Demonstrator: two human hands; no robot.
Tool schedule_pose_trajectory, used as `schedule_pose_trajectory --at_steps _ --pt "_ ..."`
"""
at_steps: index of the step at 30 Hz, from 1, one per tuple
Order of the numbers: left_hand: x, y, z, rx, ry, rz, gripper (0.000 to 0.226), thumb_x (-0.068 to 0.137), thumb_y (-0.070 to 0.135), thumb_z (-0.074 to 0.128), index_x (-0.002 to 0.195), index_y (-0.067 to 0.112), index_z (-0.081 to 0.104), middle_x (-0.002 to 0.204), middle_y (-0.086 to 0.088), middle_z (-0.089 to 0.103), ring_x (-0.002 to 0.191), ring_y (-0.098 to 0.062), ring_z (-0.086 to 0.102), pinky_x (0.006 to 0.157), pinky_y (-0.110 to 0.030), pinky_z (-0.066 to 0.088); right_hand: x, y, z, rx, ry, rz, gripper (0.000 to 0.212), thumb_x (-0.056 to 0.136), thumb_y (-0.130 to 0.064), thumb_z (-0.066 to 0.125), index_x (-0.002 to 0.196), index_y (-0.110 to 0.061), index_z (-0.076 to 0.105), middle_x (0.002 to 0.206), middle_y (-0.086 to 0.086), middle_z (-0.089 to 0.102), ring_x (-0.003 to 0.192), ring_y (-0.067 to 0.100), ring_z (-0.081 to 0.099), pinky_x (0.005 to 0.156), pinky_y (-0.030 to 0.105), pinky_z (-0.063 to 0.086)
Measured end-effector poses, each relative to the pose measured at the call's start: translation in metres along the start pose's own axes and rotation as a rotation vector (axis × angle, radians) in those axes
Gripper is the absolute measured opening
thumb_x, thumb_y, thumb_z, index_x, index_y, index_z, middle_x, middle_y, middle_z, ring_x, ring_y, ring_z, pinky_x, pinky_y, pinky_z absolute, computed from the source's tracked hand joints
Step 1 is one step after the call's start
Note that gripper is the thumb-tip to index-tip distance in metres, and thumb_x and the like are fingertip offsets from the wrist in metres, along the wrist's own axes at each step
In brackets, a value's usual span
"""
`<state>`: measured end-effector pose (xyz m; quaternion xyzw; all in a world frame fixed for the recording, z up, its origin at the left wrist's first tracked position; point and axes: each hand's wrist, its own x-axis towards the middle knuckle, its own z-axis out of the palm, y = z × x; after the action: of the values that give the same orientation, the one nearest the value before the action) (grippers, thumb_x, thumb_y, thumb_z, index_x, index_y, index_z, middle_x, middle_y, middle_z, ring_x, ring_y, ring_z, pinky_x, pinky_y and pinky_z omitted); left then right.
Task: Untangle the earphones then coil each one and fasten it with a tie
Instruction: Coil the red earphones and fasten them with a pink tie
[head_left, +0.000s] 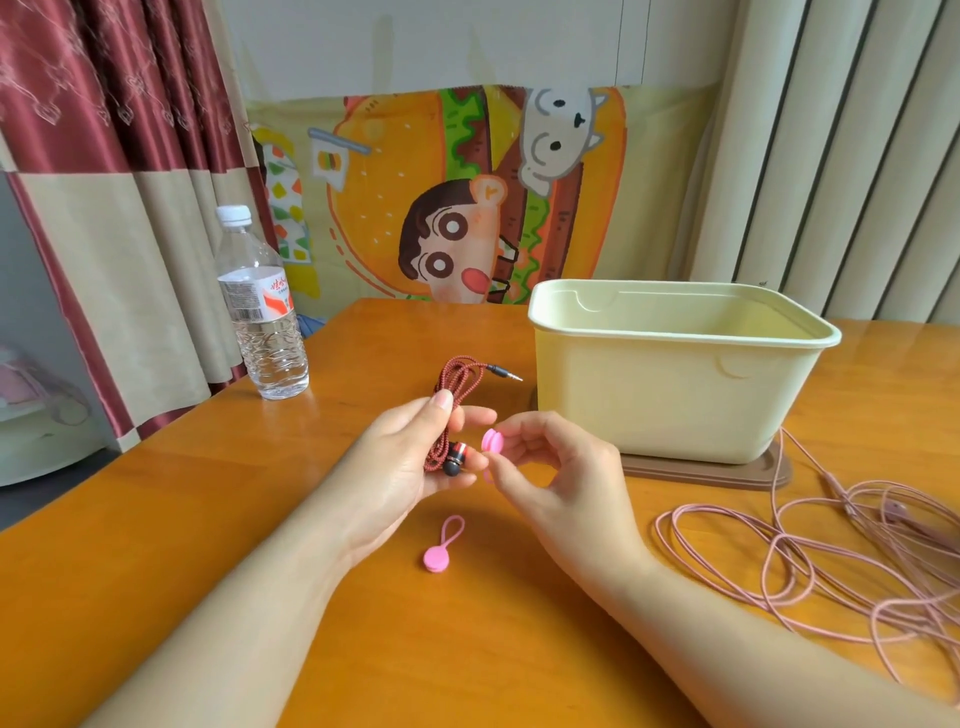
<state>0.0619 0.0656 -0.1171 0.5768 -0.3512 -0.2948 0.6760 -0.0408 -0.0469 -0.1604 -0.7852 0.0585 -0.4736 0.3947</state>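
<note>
Keep your left hand (410, 457) gripping the coiled red earphones (451, 410) tightly (bundle intact) while your right hand (545, 462), pinching the pink tie (491, 441), wraps it around.

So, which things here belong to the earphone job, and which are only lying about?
For the job:
red earphones coiled in the left hand
pink tie pinched by the right hand
second pink tie on the table
pink earphones lying loose

Lying about:
water bottle
cream tub on its brown lid

water bottle (264, 317) upright, table's (156, 519) left | cream bin (670, 384) on brown lid (727, 472)
</note>
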Motion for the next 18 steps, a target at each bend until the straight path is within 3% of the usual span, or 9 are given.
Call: schedule_pose_trajectory --at_steps 4,7,11,15,18 --pt "-0.002 -0.002 0.003 0.058 -0.070 -0.006 0.030 0.099 0.029 0.038 0.080 0.009 0.050 0.097 0.000 0.072 0.066 -0.010 0.059 0.064 -0.025 0.053 0.001 -0.001 -0.001 -0.008 0.001 -0.006 0.011 0.079 -0.006 0.073 0.086 -0.013 0.068 0.079 -0.020 0.066 0.074 0.004 0.064 0.070 0.010 0.047" --pt "-0.001 -0.008 0.006 0.141 -0.063 -0.002 0.034 0.098 0.031 0.037 0.078 0.009 0.054 0.079 -0.001 0.064 0.069 -0.009 0.060 0.067 -0.028 0.052 0.001 0.000 -0.002 -0.033 0.007 -0.003 0.009 0.080 -0.012 0.074 0.087 -0.013 0.068 0.080 -0.012 0.068 0.074 0.005 0.064 0.069 0.011 0.048" --pt "0.001 -0.015 0.010 0.209 -0.019 0.029 0.039 0.100 0.032 0.035 0.094 0.003 0.062 0.076 -0.002 0.062 0.069 -0.008 0.060 0.067 -0.028 0.051 0.002 0.002 -0.003 -0.075 0.018 -0.004 0.011 0.079 -0.015 0.075 0.089 -0.015 0.071 0.082 -0.011 0.068 0.076 0.006 0.064 0.069 0.016 0.051" --pt "0.002 -0.018 0.009 0.298 0.032 0.062 0.039 0.099 0.038 0.036 0.092 0.015 0.066 0.070 0.005 0.064 0.069 -0.009 0.062 0.078 -0.038 0.056 0.001 0.000 -0.002 -0.061 0.034 0.016 0.011 0.078 -0.014 0.076 0.088 -0.016 0.070 0.081 -0.007 0.069 0.076 0.008 0.064 0.070 0.021 0.053" --pt "0.002 -0.019 0.013 0.294 0.043 0.077 0.037 0.100 0.036 0.036 0.086 0.017 0.065 0.069 0.007 0.063 0.069 -0.009 0.061 0.077 -0.036 0.056 0.001 -0.001 -0.002 -0.032 0.038 0.063 0.010 0.078 -0.013 0.076 0.086 -0.015 0.069 0.080 -0.007 0.070 0.076 0.006 0.065 0.071 0.017 0.052"
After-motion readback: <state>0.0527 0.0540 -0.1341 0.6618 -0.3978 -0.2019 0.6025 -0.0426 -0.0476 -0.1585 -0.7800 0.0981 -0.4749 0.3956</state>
